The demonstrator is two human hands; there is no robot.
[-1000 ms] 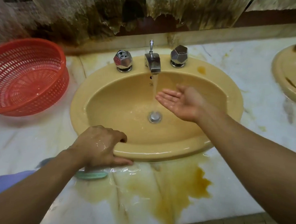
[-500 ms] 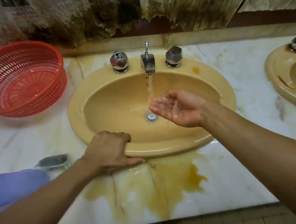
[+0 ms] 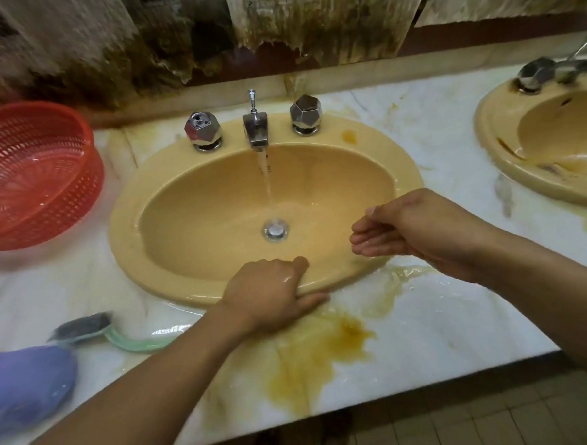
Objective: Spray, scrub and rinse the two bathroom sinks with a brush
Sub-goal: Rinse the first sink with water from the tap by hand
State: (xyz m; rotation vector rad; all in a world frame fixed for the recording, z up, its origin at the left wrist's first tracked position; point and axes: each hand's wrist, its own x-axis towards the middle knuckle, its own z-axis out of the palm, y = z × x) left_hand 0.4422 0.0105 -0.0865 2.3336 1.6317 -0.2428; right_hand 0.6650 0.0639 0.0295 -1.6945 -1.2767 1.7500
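Observation:
A yellow oval sink (image 3: 171, 195) is set in the marble counter, and water runs from its chrome tap (image 3: 255, 132) down to the drain (image 3: 275, 230). My left hand (image 3: 268, 296) rests on the sink's front rim, fingers curled over the edge into the bowl and thumb along the outside. My right hand (image 3: 400, 231) hovers over the right side of the bowl, cupped and turned sideways, holding nothing. A scrub brush (image 3: 109, 331) with dark bristles and a pale green handle lies on the counter left of my left forearm. A second yellow sink (image 3: 493, 137) shows at the far right.
A red plastic basket (image 3: 32, 174) stands left of the sink. A blurred purple thing (image 3: 15, 384) sits at the lower left counter edge. Yellow-brown stains and water (image 3: 329, 353) spread over the marble (image 3: 432, 331) in front of the sink. Two chrome knobs flank the tap.
My right hand left the running water, moved right and toward me, and turned from palm-up to sideways. My left hand stayed on the rim. The view shifted, showing more of the right sink.

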